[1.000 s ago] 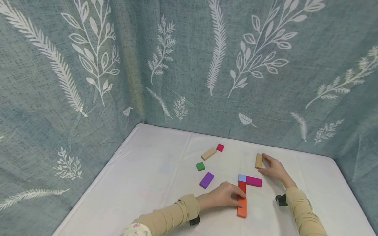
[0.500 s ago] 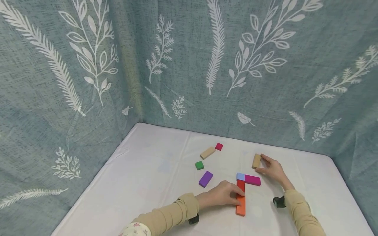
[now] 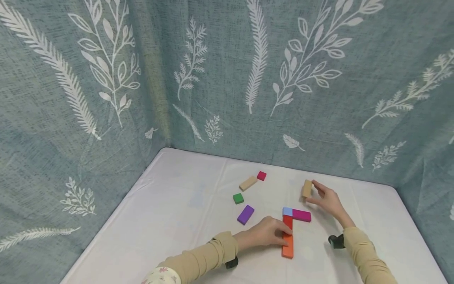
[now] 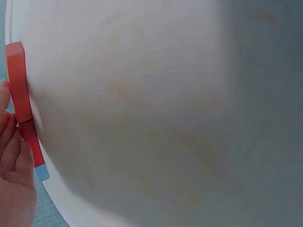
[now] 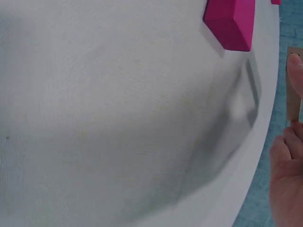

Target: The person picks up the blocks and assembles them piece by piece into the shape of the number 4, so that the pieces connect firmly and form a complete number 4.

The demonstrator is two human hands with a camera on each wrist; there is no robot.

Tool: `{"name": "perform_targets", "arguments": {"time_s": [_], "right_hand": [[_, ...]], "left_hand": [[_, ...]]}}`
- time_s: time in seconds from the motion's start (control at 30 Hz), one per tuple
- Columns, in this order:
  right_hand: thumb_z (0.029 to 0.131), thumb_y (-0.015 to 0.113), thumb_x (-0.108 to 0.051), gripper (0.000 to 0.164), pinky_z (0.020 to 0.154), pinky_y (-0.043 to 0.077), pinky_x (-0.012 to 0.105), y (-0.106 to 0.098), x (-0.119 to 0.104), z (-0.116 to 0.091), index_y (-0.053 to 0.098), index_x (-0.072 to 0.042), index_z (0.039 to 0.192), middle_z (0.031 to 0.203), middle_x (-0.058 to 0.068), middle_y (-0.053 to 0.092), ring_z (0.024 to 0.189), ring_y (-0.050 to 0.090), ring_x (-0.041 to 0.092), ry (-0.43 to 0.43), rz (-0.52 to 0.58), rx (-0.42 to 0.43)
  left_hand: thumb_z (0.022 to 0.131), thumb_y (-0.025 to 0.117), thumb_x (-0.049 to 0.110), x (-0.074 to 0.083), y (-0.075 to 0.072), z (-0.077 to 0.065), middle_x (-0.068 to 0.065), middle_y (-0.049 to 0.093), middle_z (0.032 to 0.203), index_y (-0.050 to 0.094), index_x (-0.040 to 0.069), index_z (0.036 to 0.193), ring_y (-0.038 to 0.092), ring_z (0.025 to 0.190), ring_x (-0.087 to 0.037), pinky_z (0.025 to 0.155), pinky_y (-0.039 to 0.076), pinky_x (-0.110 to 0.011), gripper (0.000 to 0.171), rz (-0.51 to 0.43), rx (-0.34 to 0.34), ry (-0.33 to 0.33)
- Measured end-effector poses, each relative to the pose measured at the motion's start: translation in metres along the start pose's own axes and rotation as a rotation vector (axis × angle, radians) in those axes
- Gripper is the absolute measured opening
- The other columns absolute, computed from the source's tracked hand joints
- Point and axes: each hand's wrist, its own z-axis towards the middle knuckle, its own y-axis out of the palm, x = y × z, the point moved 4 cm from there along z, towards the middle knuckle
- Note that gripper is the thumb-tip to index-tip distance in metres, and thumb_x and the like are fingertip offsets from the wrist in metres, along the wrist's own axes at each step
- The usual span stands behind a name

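Observation:
Thumb and fingertips of my left hand (image 3: 266, 232) rest over the join between a red block (image 3: 288, 222) and an orange block (image 3: 287, 251). These lie end to end; a light-blue block (image 3: 287, 212) caps the red end, and a magenta block (image 3: 301, 215) extends rightward from it. In the left wrist view, the thumb lies beside the orange block (image 4: 18, 82), the fingers beside the red block (image 4: 31, 142). My right hand (image 3: 330, 203) pinches a plain wooden block (image 3: 307, 189) between thumb and fingers, lifted and tilted behind the magenta block. The right wrist view shows this wooden block (image 5: 292, 94) at its edge.
Left of the row lie a purple block (image 3: 246, 215), a green block (image 3: 238, 198), another wooden block (image 3: 248, 184) and a small red block (image 3: 261, 176). A white cloth covers the table (image 3: 184, 205). A patterned blue-green curtain (image 3: 227, 79) stands behind and at the left.
The right hand has raised the wooden block slightly and tilted it up. The left hand stays at the red and orange blocks. The whole head view has shifted slightly.

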Motion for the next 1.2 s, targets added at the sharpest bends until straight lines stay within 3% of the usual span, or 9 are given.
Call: {"name": "perform_targets", "arguments": {"time_s": [0.43, 1.2], "right_hand": [[0.083, 0.073, -0.02, 0.081, 0.107, 0.033, 0.045, -0.009, -0.02, -0.001, 0.028, 0.004, 0.146, 0.15, 0.027, 0.029, 0.138, 0.03, 0.042, -0.077, -0.02, 0.01], [0.081, 0.075, -0.025, 0.084, 0.106, 0.035, 0.044, -0.015, -0.057, -0.002, 0.029, 0.001, 0.147, 0.151, 0.024, 0.031, 0.138, 0.031, 0.039, -0.147, 0.076, -0.037]], "left_hand": [[0.084, 0.073, 0.021, -0.003, 0.001, 0.001, 0.007, 0.071, 0.112, 0.069, 0.013, 0.116, 0.061, 0.104, 0.001, 0.092, 0.044, -0.01, 0.033, -0.003, 0.006, 0.003], [0.084, 0.073, 0.021, -0.002, 0.001, 0.002, 0.006, 0.071, 0.111, 0.07, 0.012, 0.115, 0.061, 0.104, 0.0, 0.092, 0.045, -0.012, 0.033, -0.014, 0.005, 0.004]]}}
